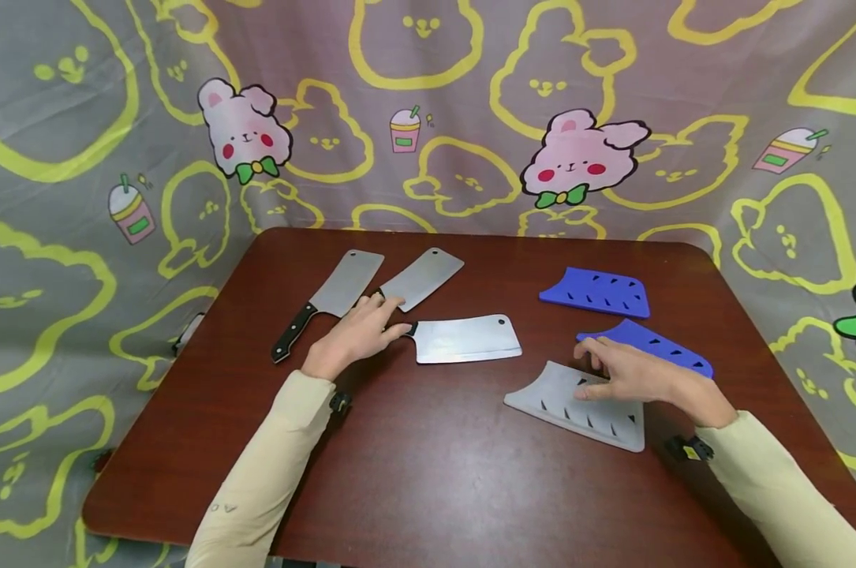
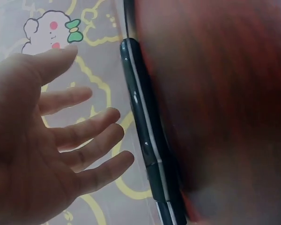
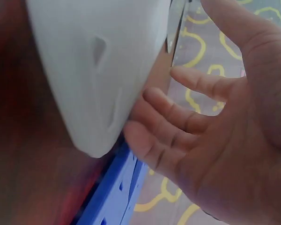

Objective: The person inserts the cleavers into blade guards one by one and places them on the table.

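My left hand (image 1: 360,331) hovers over the handle end of the nearest cleaver (image 1: 468,341), hiding most of its handle. The left wrist view has the fingers spread beside a black riveted handle (image 2: 143,108), with a gap between them. My right hand (image 1: 633,375) is above a light grey slotted blade guard (image 1: 566,398), fingers loosely bent and apart. In the right wrist view its fingertips come close to the edge of the grey guard (image 3: 96,93), holding nothing. A blue blade guard (image 1: 648,341) lies partly behind this hand.
Two more cleavers lie farther back, one (image 1: 348,282) with its black handle in sight, the other (image 1: 428,278) partly covered by my left hand. Another blue guard (image 1: 594,292) rests at the back right. A patterned curtain (image 1: 463,118) hangs behind the brown table (image 1: 428,481).
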`<control>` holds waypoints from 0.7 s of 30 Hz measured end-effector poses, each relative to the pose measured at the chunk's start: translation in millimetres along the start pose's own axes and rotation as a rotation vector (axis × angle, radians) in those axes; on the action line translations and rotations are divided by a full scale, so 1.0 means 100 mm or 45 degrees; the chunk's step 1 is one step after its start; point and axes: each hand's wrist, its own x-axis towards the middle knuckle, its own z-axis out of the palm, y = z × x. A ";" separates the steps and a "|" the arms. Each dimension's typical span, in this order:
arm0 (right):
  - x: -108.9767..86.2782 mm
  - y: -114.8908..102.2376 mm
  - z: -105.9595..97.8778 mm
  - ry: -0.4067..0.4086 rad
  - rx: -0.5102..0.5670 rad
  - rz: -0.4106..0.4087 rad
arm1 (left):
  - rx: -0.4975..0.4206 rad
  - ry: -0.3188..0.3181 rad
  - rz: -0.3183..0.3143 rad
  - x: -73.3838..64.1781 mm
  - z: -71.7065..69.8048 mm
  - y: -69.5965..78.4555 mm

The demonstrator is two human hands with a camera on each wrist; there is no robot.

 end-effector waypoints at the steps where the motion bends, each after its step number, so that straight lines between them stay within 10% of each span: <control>1: -0.02 -0.01 0.01 -0.021 -0.011 0.006 | 0.012 -0.008 -0.005 -0.01 0.01 0.00; 21: -0.12 -0.10 -0.02 -0.197 -0.268 0.237 | 0.209 -0.136 -0.109 0.05 0.09 0.01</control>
